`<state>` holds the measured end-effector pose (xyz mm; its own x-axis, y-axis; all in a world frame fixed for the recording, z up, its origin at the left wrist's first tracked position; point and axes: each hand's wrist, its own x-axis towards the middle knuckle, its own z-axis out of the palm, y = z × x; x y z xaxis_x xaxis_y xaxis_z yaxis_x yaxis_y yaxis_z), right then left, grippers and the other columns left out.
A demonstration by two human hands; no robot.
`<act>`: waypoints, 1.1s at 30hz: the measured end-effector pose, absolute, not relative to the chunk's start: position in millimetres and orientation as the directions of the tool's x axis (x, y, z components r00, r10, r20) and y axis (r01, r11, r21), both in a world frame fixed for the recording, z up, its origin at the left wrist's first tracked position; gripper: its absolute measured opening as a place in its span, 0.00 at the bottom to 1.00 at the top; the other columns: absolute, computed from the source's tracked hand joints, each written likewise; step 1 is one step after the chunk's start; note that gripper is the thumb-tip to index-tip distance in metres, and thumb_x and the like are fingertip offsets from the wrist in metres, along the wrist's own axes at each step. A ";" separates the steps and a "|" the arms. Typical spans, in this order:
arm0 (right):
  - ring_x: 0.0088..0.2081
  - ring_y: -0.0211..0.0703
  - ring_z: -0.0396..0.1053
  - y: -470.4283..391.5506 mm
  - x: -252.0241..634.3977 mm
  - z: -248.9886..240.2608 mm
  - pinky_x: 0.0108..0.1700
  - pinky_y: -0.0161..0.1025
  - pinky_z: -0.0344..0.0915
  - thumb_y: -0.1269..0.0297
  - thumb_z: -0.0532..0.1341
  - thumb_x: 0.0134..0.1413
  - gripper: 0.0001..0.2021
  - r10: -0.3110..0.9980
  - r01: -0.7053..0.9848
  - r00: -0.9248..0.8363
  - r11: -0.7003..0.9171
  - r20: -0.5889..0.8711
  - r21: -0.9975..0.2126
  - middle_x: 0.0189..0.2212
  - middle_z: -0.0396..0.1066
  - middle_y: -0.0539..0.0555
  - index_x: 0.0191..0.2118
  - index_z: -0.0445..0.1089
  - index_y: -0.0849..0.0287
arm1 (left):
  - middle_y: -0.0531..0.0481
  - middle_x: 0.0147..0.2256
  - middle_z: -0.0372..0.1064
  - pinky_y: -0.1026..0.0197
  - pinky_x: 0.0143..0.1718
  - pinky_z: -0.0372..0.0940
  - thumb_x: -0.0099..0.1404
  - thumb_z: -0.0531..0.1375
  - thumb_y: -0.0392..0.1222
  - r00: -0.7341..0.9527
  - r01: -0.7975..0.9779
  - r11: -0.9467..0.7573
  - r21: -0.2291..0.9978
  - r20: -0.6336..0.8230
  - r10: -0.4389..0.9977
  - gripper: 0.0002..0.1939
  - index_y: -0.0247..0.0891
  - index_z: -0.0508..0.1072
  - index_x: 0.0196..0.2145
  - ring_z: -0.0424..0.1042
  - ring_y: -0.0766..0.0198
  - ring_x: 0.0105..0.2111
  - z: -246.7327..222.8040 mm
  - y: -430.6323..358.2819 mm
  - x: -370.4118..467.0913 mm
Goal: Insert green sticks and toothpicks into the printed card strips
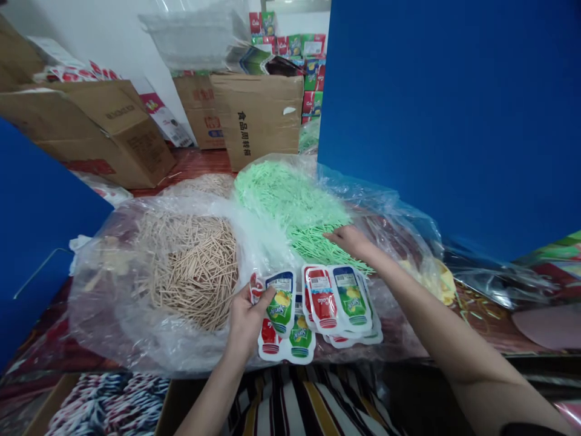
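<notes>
Many beige sticks [206, 266] lie left of my left hand [245, 321], loosely contained by a clear bag [113, 303]. That hand closes, thumb on top, around a printed pouch [282, 303], likely to steady it. More pouches [324, 300] overlap between my hands, probably for easy reach. My right hand [351, 240] curls at green sticks [311, 242]; whether it pinches any, I cannot tell.

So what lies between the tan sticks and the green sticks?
Crumpled translucent plastic lies between the tan sticks and green sticks, in the head view.
</notes>
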<state>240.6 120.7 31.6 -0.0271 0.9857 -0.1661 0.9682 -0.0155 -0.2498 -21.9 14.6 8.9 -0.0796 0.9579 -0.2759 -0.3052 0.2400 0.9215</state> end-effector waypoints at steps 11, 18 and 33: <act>0.43 0.50 0.71 150.5 245.5 -2.9 0.41 0.39 0.64 0.62 0.66 0.45 0.11 0.932 0.992 -0.124 0.108 -0.340 -0.065 0.42 0.73 0.63 0.34 0.75 0.65 | 0.45 0.26 0.77 0.56 0.31 0.72 0.45 0.71 0.40 0.015 -0.427 0.378 0.822 -0.411 0.912 0.16 0.30 0.74 0.30 0.76 0.56 0.25 8.1 11.0 -14.9; 0.37 0.48 0.73 152.9 256.6 -13.5 0.38 0.36 0.66 0.67 0.64 0.46 0.07 0.950 0.977 -0.129 0.072 -0.284 -0.202 0.30 0.75 0.60 0.31 0.73 0.66 | 0.48 0.27 0.77 0.58 0.32 0.71 0.46 0.71 0.42 -0.052 -0.414 0.327 0.850 -0.380 0.923 0.18 0.32 0.74 0.34 0.76 0.57 0.27 3.5 8.5 -8.4; 0.26 0.45 0.70 121.7 278.2 -35.8 0.27 0.35 0.63 0.46 0.59 0.47 0.21 1.000 0.757 -0.001 0.000 0.000 -0.653 0.20 0.70 0.52 0.29 0.71 0.62 | 0.48 0.25 0.77 0.57 0.34 0.71 0.47 0.71 0.42 0.022 -0.456 0.366 0.811 -0.401 0.916 0.15 0.32 0.74 0.30 0.76 0.57 0.27 -2.1 7.8 -4.9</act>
